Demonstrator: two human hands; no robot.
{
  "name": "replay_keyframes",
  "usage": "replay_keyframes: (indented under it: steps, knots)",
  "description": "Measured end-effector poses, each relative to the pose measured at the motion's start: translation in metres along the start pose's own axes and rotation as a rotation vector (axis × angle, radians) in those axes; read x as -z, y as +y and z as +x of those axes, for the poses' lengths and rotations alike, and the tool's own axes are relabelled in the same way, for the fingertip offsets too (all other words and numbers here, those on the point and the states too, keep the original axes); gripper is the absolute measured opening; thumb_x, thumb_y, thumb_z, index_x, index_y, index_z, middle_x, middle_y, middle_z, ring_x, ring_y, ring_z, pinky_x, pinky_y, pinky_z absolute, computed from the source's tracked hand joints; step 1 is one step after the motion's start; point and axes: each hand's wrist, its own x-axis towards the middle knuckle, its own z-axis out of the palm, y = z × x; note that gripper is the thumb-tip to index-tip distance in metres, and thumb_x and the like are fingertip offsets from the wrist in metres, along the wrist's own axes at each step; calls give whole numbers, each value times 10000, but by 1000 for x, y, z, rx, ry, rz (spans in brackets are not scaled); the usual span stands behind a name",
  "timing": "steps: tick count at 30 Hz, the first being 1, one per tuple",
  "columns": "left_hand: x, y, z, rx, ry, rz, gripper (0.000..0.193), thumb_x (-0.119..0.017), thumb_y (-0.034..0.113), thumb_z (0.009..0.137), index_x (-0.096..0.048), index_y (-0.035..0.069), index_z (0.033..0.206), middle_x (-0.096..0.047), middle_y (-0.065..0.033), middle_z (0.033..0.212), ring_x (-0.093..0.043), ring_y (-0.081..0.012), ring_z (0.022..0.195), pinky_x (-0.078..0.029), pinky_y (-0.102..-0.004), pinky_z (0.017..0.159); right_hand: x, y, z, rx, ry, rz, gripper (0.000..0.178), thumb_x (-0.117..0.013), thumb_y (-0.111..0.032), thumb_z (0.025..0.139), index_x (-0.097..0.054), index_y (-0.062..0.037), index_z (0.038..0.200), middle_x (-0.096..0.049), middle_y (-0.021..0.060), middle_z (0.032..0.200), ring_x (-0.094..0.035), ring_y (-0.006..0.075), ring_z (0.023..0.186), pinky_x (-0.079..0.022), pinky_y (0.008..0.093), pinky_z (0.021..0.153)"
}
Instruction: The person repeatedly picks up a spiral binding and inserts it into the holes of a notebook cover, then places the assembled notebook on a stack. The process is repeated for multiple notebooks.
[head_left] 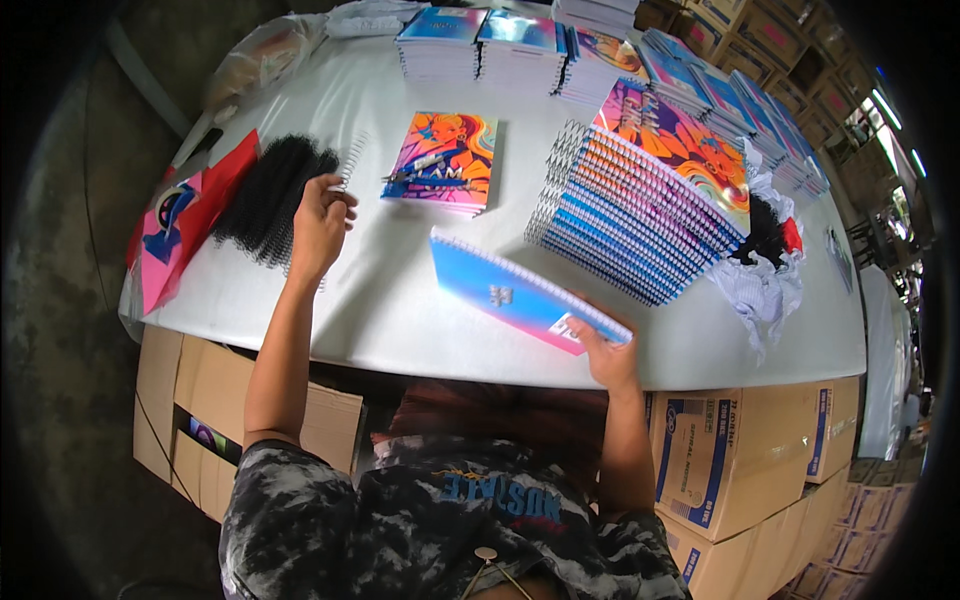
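My left hand (322,222) is closed, its fingers pinched on a thin spiral binding coil (353,158) that sticks up past the fingertips. Beside it lies a thick bundle of black spiral coils (268,195). In my right hand (608,358) is a blue-and-pink notebook (500,292), gripped at its right end and tilted above the table. Its upper long edge shows a row of holes or loops; I cannot tell which. Ahead, pliers (428,182) with dark blue handles rest on a small stack of notebooks with an orange illustrated cover (450,140).
On the right stands a large fanned stack of spiral notebooks (640,215), with crumpled white wrapping (760,300) beside it. More notebook stacks (440,45) line the far edge. Red and pink sheets (185,230) lie at left. Cardboard boxes (740,440) sit below the table (400,325).
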Motion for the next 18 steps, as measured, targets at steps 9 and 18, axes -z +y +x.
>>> replay_keyframes:
  steps: [9, 18]
  knots:
    - [-15, 75, -45, -219, -482, 50, 240, -394, 135, 890, -557, -6, 996, -550, -68, 796, -472, -148, 716, -406, -290, 694, 2, 8, 5, 3, 60, 27, 260, -609, -11, 831, -605, 39, 1086, -644, 91, 1034, -575, 92, 857, -465, 225, 760]
    - [-31, 68, -46, -69, -533, 6, 338, -442, 326, 958, -513, 26, 819, -429, 6, 697, -335, -63, 632, -309, -206, 571, -3, 2, 4, 11, 119, 9, 246, -613, 10, 819, -617, 38, 1063, -661, 74, 958, -584, 85, 812, -469, 218, 725]
